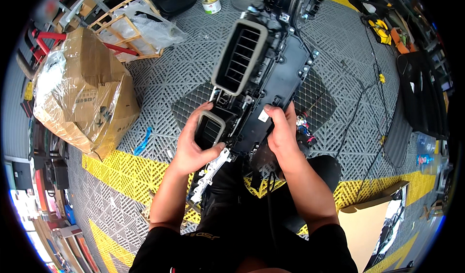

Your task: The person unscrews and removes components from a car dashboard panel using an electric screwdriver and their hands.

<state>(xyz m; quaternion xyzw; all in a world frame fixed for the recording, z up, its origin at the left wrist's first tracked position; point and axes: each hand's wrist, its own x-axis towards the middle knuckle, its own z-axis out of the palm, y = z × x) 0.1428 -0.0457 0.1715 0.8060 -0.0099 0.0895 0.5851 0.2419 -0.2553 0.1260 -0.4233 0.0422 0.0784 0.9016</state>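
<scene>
A long black car dashboard air vent assembly [286,73] is held up in front of me, slanting from lower left to upper right. It has a large grey-framed vent [240,55] and a smaller grey-framed vent [209,129]. My left hand [194,144] grips it around the small vent, thumb at the vent's lower corner. On its right side, my right hand [282,130] clasps the flat black housing, thumb beside a small white label [263,116]. The fingers beneath the assembly are partly hidden. A white plastic bracket [207,178] shows at its lower end.
Below the assembly lies a quilted black mat [322,101] on grey grid flooring. A plastic-wrapped cardboard box [92,93] stands at left, with a blue strip [143,141] nearby. Cables [346,130] cross the floor at right. Flat cardboard [363,229] lies at lower right; a tin [211,4] stands far ahead.
</scene>
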